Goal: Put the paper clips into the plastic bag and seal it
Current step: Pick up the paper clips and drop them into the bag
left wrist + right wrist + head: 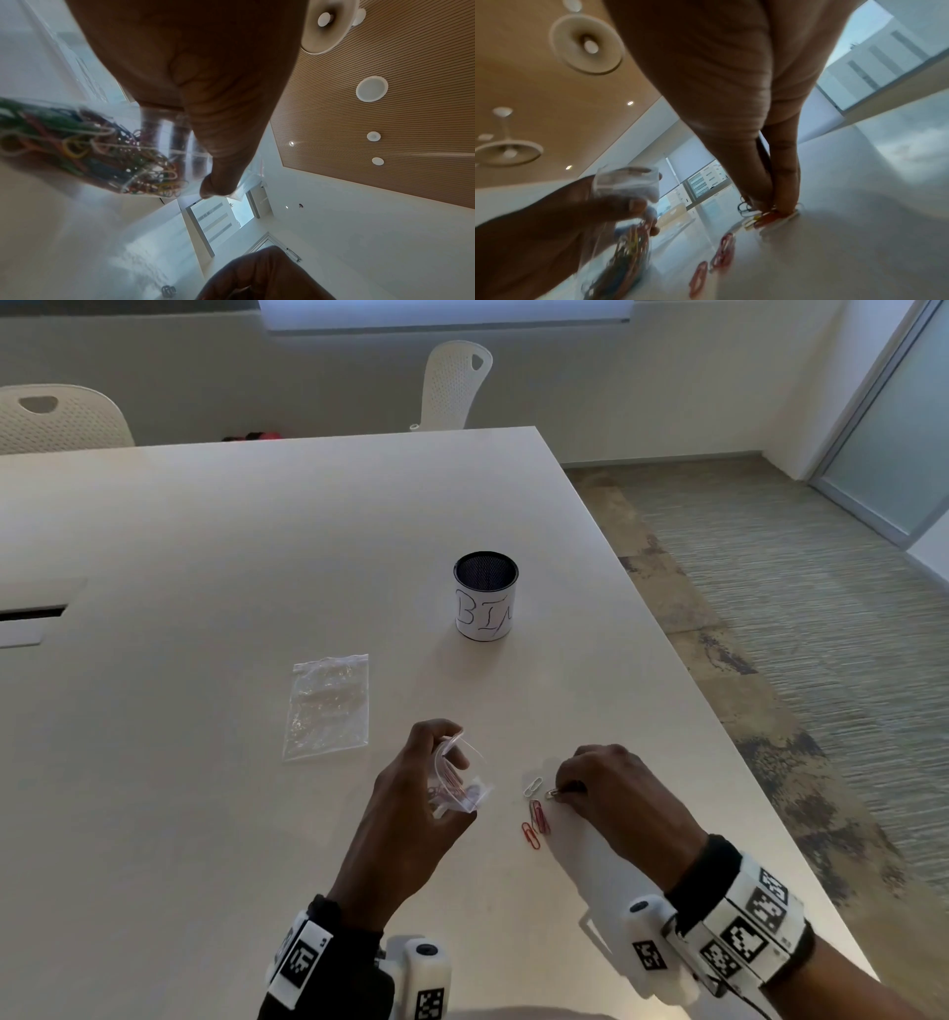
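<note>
The left hand (411, 793) grips an open plastic bag (458, 783) of paper clips; the right hand (606, 788) pinches loose clips (536, 819) on the desk (205, 814). Beyond, a cup (485, 595) reads "BI".

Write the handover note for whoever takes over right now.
Left hand: holds the small clear plastic zip bag open, many coloured paper clips already inside.
Right hand: fingertips pinch one paper clip on the white table.
Loose clips beside it: a white one and red ones.
A second clear bag lies flat, further away.
Left: bag the remaining clips, then seal.
</note>
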{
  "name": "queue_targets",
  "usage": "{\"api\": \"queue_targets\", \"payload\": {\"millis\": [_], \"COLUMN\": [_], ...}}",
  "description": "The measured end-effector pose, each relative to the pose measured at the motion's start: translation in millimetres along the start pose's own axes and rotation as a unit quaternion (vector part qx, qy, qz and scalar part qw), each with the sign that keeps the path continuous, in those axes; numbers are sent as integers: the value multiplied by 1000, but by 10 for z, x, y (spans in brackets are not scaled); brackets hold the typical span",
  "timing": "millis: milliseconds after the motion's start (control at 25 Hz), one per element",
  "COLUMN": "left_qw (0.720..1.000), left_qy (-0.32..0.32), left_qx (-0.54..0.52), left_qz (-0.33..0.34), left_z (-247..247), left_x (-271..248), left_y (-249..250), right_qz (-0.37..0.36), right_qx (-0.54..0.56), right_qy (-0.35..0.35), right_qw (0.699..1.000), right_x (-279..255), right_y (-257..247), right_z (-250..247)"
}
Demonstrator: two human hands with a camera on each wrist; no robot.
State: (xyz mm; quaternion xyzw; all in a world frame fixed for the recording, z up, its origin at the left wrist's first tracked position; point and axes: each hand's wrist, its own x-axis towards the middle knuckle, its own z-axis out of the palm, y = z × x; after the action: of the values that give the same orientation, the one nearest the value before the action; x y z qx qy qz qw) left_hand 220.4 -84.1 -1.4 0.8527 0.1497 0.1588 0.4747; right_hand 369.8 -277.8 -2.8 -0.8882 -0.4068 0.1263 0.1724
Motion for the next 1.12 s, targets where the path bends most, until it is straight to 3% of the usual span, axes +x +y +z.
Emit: {"api": "queue_targets", "payload": {"millis": [160, 320, 440, 640, 760, 960, 1120], "left_qw": [1000, 1000, 1000, 1000, 1000, 1000, 1000], "left_qy": [-2, -4, -8, -13, -8, -9, -11], "left_qx": [-1, 3, 9, 11, 5, 12, 3], "left_qz": [-2, -2, 1, -2, -9, -9, 5], "left_z": [-19, -18, -21, -28, -40, -39, -27], "left_x": [-6, -7, -10, -7, -14, -12, -4], "left_y": [3, 16, 20, 31, 43, 20, 2], "right_qz": [64, 108, 73, -61, -110, -119, -62], "right_qx": [167, 429, 489, 330, 248, 230, 217], "right_qy": [30, 33, 24, 53, 55, 64, 110], "right_qw": [983, 896, 869, 940, 961, 964, 968], "right_x": [61, 22, 22, 139, 185, 181, 134], "right_y": [105, -31, -253, -658, -807, -819, -608], "right_z": [-109, -236, -289, -230, -164, -272, -405]}}
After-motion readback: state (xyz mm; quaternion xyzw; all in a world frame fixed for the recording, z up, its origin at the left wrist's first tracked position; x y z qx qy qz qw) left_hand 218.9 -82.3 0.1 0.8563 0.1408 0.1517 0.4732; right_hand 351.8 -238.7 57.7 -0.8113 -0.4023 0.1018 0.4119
